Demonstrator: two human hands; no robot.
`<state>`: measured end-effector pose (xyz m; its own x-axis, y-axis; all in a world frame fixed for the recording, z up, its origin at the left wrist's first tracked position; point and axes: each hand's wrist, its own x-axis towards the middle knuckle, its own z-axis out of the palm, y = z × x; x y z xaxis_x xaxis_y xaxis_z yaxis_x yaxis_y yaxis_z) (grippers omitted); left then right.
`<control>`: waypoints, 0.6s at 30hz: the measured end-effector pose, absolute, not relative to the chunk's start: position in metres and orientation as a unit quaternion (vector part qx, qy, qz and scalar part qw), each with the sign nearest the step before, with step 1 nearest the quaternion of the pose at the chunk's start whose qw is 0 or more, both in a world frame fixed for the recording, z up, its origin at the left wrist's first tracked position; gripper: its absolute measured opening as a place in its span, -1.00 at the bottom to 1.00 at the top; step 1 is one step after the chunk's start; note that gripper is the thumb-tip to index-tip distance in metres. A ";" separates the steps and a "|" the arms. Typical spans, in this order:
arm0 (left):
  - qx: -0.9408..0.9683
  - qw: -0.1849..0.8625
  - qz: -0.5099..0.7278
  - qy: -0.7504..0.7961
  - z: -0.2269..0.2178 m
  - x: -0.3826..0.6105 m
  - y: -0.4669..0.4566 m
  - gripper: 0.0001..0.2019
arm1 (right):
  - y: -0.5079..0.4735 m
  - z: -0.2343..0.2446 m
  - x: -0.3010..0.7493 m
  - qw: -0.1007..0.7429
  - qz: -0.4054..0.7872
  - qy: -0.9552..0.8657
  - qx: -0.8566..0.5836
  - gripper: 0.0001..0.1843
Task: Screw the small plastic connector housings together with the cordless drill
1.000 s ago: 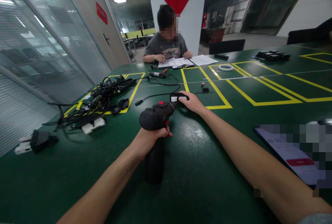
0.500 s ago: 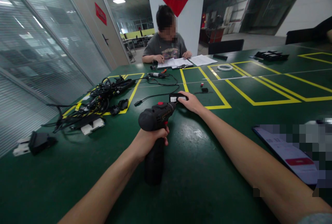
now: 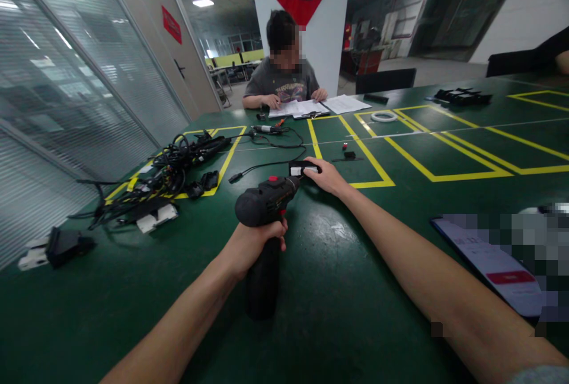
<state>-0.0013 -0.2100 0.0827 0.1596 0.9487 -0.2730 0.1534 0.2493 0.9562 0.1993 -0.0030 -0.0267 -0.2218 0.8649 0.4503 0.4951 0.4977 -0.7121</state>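
While the fingers of the left hand (image 3: pixel 253 244) clench a black drill (image 3: pixel 261 201) in the head view, those of the right hand (image 3: pixel 328 176) grasp a black-and-white part (image 3: pixel 296 169) just beside its tip. Yellow tape (image 3: pixel 471 177) outlines rectangles on the green desk (image 3: pixel 347 289), tangled cables (image 3: pixel 180 162) lie at left, and beyond sits a person (image 3: pixel 288 85) before a white pillar (image 3: pixel 328 40), near glass partitions (image 3: pixel 66 76).
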 end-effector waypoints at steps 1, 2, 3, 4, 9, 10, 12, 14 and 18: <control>0.504 0.570 0.348 0.547 0.083 -0.001 -0.210 -0.91 | -0.003 -0.026 0.199 0.429 0.215 -0.751 -0.453 -0.56; 0.504 0.570 0.350 0.547 0.082 -0.001 -0.210 -0.91 | -0.003 -0.026 0.199 0.429 0.215 -0.751 -0.454 -0.56; 0.502 0.569 0.354 0.546 0.082 -0.001 -0.210 -0.90 | -0.003 -0.026 0.199 0.429 0.215 -0.750 -0.455 -0.56; 0.500 0.570 0.357 0.545 0.082 -0.001 -0.210 -0.89 | -0.003 -0.026 0.199 0.428 0.214 -0.751 -0.455 -0.57; 0.496 0.574 0.358 0.544 0.083 -0.001 -0.209 -0.89 | -0.002 -0.028 0.199 0.432 0.212 -0.751 -0.452 -0.56; 0.497 0.574 0.357 0.545 0.083 -0.001 -0.209 -0.89 | -0.002 -0.028 0.199 0.431 0.212 -0.752 -0.452 -0.56; 0.499 0.572 0.360 0.542 0.083 0.000 -0.209 -0.89 | -0.002 -0.029 0.199 0.430 0.210 -0.753 -0.452 -0.56; 0.501 0.572 0.362 0.539 0.083 0.000 -0.209 -0.90 | -0.002 -0.029 0.200 0.431 0.208 -0.753 -0.452 -0.56; 0.507 0.565 0.350 0.549 0.083 0.000 -0.210 -0.91 | -0.001 -0.028 0.199 0.427 0.213 -0.751 -0.457 -0.55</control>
